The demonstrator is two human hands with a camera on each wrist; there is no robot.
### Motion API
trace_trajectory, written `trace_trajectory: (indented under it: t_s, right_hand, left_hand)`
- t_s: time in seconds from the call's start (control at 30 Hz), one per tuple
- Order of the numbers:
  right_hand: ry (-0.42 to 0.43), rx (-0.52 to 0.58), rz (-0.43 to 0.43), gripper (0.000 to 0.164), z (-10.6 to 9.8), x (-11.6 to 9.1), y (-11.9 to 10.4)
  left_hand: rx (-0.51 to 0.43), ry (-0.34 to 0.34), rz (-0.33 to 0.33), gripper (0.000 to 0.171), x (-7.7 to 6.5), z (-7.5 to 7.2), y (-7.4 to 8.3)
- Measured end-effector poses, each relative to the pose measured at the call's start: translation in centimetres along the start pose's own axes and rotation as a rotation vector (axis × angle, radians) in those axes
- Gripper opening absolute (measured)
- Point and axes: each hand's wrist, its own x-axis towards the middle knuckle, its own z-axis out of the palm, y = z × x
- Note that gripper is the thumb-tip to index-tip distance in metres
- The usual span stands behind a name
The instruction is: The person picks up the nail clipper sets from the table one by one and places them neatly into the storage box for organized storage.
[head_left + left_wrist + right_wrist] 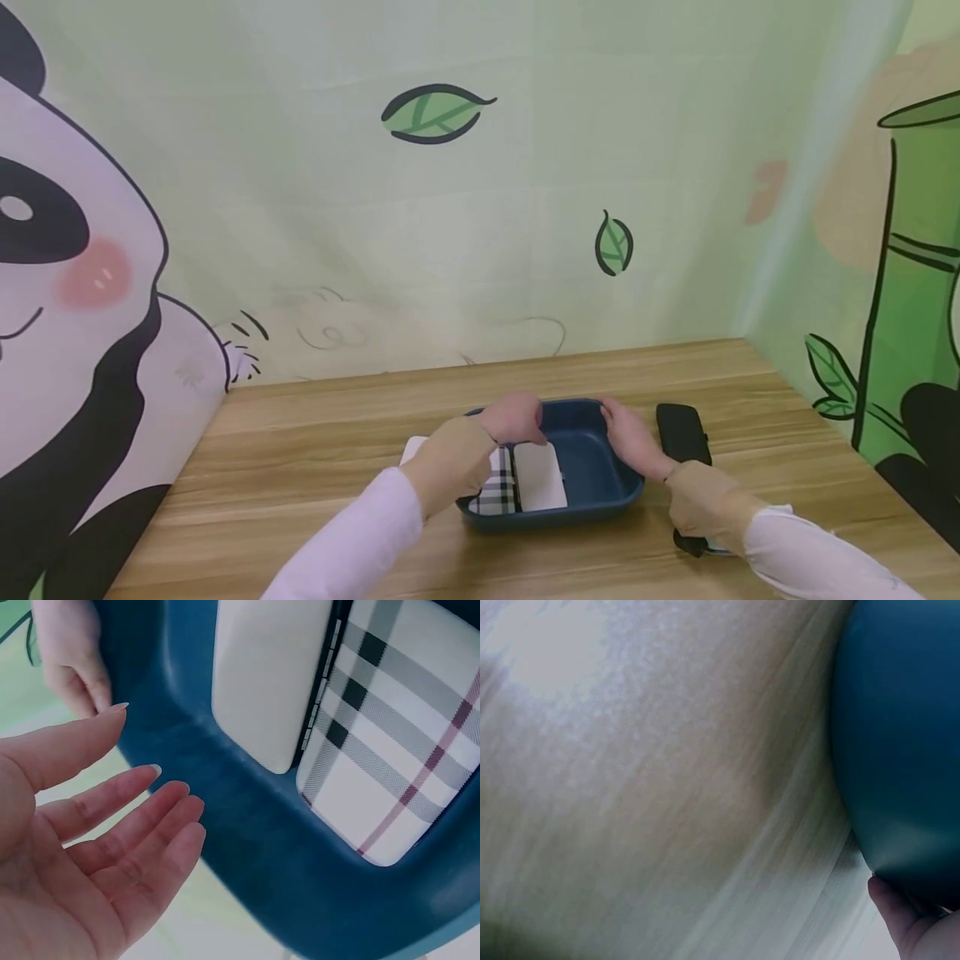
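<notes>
A dark blue basin (551,522) stands on the wooden table. In it, side by side, lie a plaid case (390,742) and a cream-white case (270,682), with a dark edge between them. My left hand (516,419) is over the basin's far left side; in the left wrist view its fingers are loosely extended and hold nothing. My right hand (632,437) grips the basin's far right rim, thumb and fingers at the edge. In the right wrist view, part of that hand shows at the basin's blue outer wall (900,735).
A black case (682,432) lies on the table right of the basin. Another dark item (690,544) is partly hidden beneath my right wrist. Something white (412,448) shows behind my left forearm. A printed backdrop (525,208) with panda and leaves borders the table (315,433).
</notes>
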Motion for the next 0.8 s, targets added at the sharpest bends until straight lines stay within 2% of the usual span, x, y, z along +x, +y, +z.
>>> trace_trajectory:
  t_s: [0.33,0.53,0.8]
  right_hand:
    - [-0.001,0.001,0.009,0.027,0.1,0.1,-0.1]
    - [0.013,0.004,-0.012,0.026,0.1,0.1,-0.1]
    - [0.018,-0.02,-0.02,0.024,0.0,0.0,-0.3]
  left_hand:
    - [-0.051,0.021,-0.005,0.015,-0.7,-0.8,0.2]
    - [-0.11,0.038,-0.01,0.015,-1.3,-1.2,-0.1]
    - [-0.136,0.065,-0.004,0.013,-1.5,-1.6,-0.8]
